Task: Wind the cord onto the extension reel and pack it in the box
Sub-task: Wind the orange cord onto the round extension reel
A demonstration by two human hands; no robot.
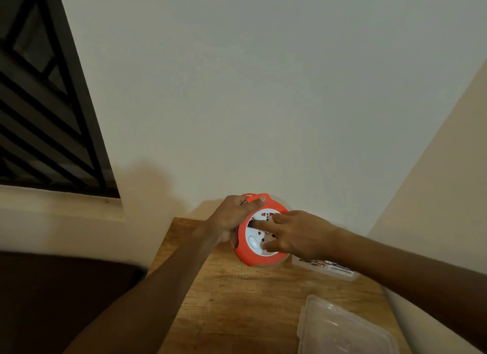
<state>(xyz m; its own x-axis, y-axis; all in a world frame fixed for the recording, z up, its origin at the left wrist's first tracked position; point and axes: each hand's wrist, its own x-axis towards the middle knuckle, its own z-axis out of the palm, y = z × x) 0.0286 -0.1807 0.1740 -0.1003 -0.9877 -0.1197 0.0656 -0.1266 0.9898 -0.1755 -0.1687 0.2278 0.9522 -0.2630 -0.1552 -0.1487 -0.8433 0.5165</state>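
An orange extension reel [253,258] with a white socket face is held upright above the far end of the wooden table [237,309]. My left hand [232,219] grips its left rim and top handle, thumb on the orange handle. My right hand [295,235] lies on the white face, fingers spread over the sockets. A dark strip of cord shows at the reel's left edge; the rest of the cord is hidden. A clear plastic box [326,270] with a printed label lies on the table just right of the reel, partly under my right forearm.
A clear plastic lid [340,330] lies at the table's near right. White walls meet in a corner behind the table. A dark barred window [44,111] is at the upper left, and a dark surface sits low on the left.
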